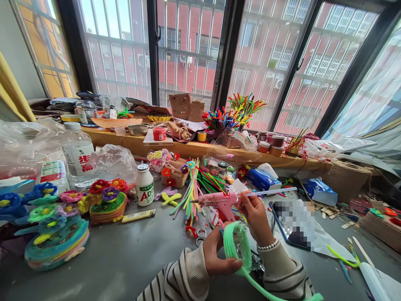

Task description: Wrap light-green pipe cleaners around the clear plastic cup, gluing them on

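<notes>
My left hand point(217, 253) is closed around a light green coil point(231, 244), wound in fuzzy-looking rounds about a clear plastic piece point(242, 242). A loose green end trails down to the right. My right hand point(258, 215), with a beaded bracelet at its wrist, pinches a whitish glue stick point(272, 191) at the back of a pink glue gun point(224, 200). The gun's nozzle points left, and its handle drops behind my left hand; what supports it there is hidden. Scissors point(201, 237) lie just left of my left hand.
Pipe cleaners point(191, 192) lie in a bundle beyond the gun. A white bottle point(144, 186), a yellow utility knife point(138, 215) and fuzzy flower crafts point(56, 230) stand or lie leftward. On the right are a phone point(286, 228), tissue pack point(321, 191) and twine roll point(344, 179).
</notes>
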A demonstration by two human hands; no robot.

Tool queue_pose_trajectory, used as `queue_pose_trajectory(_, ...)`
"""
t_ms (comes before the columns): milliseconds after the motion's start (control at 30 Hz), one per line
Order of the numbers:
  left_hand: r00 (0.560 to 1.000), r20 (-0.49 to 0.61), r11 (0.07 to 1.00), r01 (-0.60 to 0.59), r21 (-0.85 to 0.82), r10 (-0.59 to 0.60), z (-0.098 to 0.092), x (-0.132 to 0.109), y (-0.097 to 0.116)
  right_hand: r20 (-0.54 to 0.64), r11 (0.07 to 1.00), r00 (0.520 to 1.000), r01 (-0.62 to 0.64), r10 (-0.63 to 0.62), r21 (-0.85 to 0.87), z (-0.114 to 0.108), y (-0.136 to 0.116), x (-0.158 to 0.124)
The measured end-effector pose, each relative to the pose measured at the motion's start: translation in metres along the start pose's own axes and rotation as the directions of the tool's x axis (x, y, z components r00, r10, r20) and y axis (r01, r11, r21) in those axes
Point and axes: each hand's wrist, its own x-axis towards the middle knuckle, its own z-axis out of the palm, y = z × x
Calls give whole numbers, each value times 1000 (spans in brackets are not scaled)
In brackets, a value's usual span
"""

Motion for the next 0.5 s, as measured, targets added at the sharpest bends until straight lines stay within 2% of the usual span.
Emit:
queue_pose_trajectory(167,1000,10,1000,-17,-3,17,-2,0,-1,21,999,999,-33,33,6,1,-2,-1)
queue_pose_trajectory(300,1000,23,1000,-3,-28,4,-4,1,-3,87,994,990,-104,107,-42,-1,-7,-4)
queue_pose_trajectory(367,999,44,1000,8,-16,-8,-5,2,-4,157,983,972,-166,178,-84,-1,-9,-7)
queue_pose_trajectory(500,998,58,999,15,-35,-13,-6,2,-7,277,944,904,-288,324,-162,3,-12,-14)
